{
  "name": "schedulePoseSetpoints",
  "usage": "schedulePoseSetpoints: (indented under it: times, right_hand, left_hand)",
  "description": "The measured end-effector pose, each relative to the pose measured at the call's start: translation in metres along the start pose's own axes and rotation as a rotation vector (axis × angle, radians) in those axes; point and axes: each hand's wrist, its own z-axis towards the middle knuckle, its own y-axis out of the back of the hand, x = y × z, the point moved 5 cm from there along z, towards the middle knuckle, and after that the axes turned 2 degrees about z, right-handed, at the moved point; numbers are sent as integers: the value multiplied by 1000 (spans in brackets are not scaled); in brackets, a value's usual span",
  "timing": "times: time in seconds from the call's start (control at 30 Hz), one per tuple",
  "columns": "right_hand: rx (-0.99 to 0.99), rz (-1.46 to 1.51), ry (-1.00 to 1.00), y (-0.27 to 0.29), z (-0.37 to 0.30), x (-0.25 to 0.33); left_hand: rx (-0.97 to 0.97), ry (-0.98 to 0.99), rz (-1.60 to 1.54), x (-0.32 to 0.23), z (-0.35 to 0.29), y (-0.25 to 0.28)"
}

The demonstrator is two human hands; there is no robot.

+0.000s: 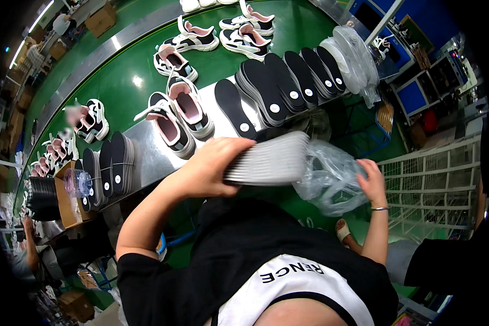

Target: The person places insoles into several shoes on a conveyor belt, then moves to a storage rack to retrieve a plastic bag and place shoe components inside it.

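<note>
My left hand (214, 165) is closed around one end of a thick stack of grey insoles (274, 162), held level in front of my body. At the stack's other end, a clear plastic bag (328, 182) hangs crumpled against it. My right hand (370, 182) grips the far side of that bag, its fingers curled at the film. Just beyond the stack, a single black insole (234, 108) lies on the metal table edge. Next to it stand piles of black insoles (255, 89) with round white labels.
White-and-black sneakers with pink lining (187, 106) stand on the metal ledge (141, 144) and the green conveyor (127, 70). More bundled insoles (119, 163) and a cardboard box (70, 198) sit to the left. A white wire rack (424, 185) is on the right. Plastic-wrapped stacks (353, 60) lie at the table's end.
</note>
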Motion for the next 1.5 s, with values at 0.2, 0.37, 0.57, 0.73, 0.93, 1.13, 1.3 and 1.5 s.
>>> schedulePoseSetpoints:
  times: [0.2,0.37,0.57,0.73,0.93,1.13,1.3,1.5]
  right_hand:
    - [760,2165,-415,-57,29,133]
    - [672,2094,-370,-67,41,127]
    - [396,1636,-204,-60,57,116]
    - [563,1345,168,-74,64,141]
    - [307,1241,117,-100,67,139]
    - [20,1212,-314,-114,28,43]
    - [852,853,-478,-169,-74,3]
    - [644,1171,-774,-191,-130,-16]
  left_hand:
    - [-218,-659,586,-55,50,-42]
    - [-214,-619,709,-47,62,-81]
    - [-383,429,-1304,28,50,-115]
    - [-423,527,-1156,16,46,-143]
    - [-545,519,-1373,33,60,-128]
    - [-1022,684,-1440,120,61,-109]
    - [-1117,745,-1560,199,55,-100]
    - [-1148,1260,-836,242,78,-125]
